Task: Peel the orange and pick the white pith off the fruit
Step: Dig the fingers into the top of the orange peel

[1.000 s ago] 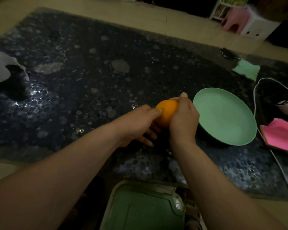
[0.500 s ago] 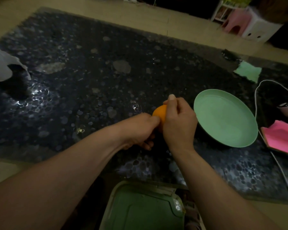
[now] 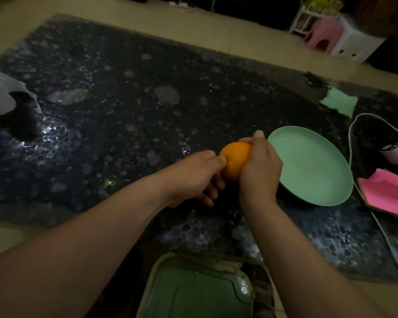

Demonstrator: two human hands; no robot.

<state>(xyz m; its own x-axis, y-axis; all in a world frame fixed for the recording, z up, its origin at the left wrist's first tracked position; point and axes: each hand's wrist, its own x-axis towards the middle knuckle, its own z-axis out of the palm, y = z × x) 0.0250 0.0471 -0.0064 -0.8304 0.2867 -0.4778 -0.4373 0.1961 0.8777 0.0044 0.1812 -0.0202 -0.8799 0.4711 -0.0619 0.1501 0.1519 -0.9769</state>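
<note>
Dark pebble-pattern table (image 3: 124, 111) fills the view, a green bin (image 3: 193, 290) at its near edge and a green plate (image 3: 308, 166) at right with a white cable (image 3: 354, 125), pink pad (image 3: 386, 191) and green cloth (image 3: 339, 104) past it. Left hand (image 3: 193, 175) and right hand (image 3: 260, 171) both grip the orange (image 3: 236, 159) above the table just left of the plate, fingers curled round it, left thumb pressing the skin. Peel looks intact, though light is poor.

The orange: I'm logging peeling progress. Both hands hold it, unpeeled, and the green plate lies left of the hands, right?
Not quite. The head view shows the green plate right of the hands, not left. The left hand and right hand do hold the unpeeled orange.
</note>
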